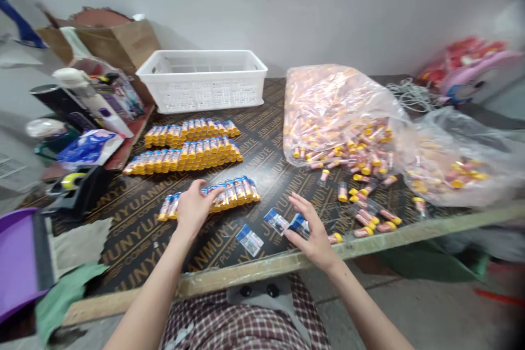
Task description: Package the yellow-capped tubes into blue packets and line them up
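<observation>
My left hand (193,208) rests over the front row of small yellow-capped tubes with blue tops (240,191), touching it. Its thumb and forefinger are apart at the row, and the hand hides part of it. My right hand (311,235) hovers low near the table's front edge, fingers spread. Between its thumb and fingers lies a small blue-topped clear packet (300,225), apparently on the table; a grip on it is not visible. Two similar flat packets lie close by, a middle one (276,221) and a left one (250,240).
Behind the front row stand more rows of tubes (184,156) and a white plastic basket (205,87). Loose pink tubes with yellow caps (365,213) spill from a large clear bag (328,109). Bottles and a tape dispenser (77,188) stand left. The table's wooden edge (246,279) runs in front.
</observation>
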The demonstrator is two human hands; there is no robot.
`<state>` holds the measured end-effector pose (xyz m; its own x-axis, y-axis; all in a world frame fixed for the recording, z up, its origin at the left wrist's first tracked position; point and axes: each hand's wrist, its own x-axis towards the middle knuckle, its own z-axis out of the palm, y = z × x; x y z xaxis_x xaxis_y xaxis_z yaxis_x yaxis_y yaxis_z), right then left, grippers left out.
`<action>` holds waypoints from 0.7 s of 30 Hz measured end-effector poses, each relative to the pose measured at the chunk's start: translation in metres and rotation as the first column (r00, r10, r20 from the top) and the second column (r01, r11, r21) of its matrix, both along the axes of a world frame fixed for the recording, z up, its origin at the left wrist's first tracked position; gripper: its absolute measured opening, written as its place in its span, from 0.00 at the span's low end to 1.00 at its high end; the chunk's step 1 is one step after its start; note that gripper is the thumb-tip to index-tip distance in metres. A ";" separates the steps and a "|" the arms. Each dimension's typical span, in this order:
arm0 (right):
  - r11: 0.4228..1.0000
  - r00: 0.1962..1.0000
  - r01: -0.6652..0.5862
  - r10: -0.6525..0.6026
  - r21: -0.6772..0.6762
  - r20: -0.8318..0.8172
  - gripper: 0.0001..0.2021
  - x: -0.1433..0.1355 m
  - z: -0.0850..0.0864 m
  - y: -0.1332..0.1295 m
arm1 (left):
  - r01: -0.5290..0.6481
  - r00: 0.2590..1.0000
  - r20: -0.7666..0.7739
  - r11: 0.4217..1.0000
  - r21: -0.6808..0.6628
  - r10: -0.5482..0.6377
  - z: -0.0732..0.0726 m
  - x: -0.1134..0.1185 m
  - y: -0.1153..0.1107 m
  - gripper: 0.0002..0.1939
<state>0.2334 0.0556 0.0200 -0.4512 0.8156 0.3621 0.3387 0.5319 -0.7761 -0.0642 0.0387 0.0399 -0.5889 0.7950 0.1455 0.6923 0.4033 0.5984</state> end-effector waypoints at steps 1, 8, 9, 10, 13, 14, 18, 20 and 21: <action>0.996 0.995 0.076 -0.078 0.045 0.058 0.27 0.005 -0.001 0.013 | -0.015 1.000 -0.014 0.999 0.052 0.016 0.000 0.004 -0.004 0.23; 0.767 0.615 0.611 -0.616 0.196 0.493 0.28 0.062 -0.022 0.133 | 0.283 0.957 0.123 0.937 -0.206 -0.263 -0.024 0.049 -0.051 0.17; 0.755 0.597 0.628 -0.621 0.185 0.507 0.29 0.066 -0.025 0.145 | 0.287 0.957 0.111 0.924 -0.253 -0.267 -0.030 0.055 -0.055 0.17; 0.751 0.588 0.637 -0.618 0.171 0.523 0.29 0.070 -0.028 0.155 | 0.276 0.961 0.087 0.922 -0.271 -0.262 -0.034 0.060 -0.058 0.17; 0.771 0.599 0.626 -0.569 0.114 0.563 0.26 0.074 -0.035 0.170 | 0.259 0.966 0.063 0.932 -0.253 -0.251 -0.041 0.065 -0.061 0.11; 0.785 0.611 0.612 -0.548 0.097 0.571 0.25 0.074 -0.037 0.171 | 0.262 0.965 0.079 0.932 -0.250 -0.250 -0.042 0.065 -0.060 0.08; 0.836 0.664 0.545 -0.473 0.059 0.580 0.17 0.069 -0.042 0.162 | 0.247 0.966 0.135 0.942 -0.227 -0.221 -0.043 0.060 -0.057 0.04; 0.859 0.696 0.510 -0.438 0.038 0.569 0.16 0.064 -0.044 0.152 | 0.248 0.962 0.158 0.952 -0.177 -0.221 -0.046 0.060 -0.056 0.04; 0.872 0.716 0.489 -0.418 0.026 0.559 0.15 0.061 -0.044 0.146 | 0.254 0.958 0.177 0.956 -0.150 -0.227 -0.047 0.061 -0.056 0.04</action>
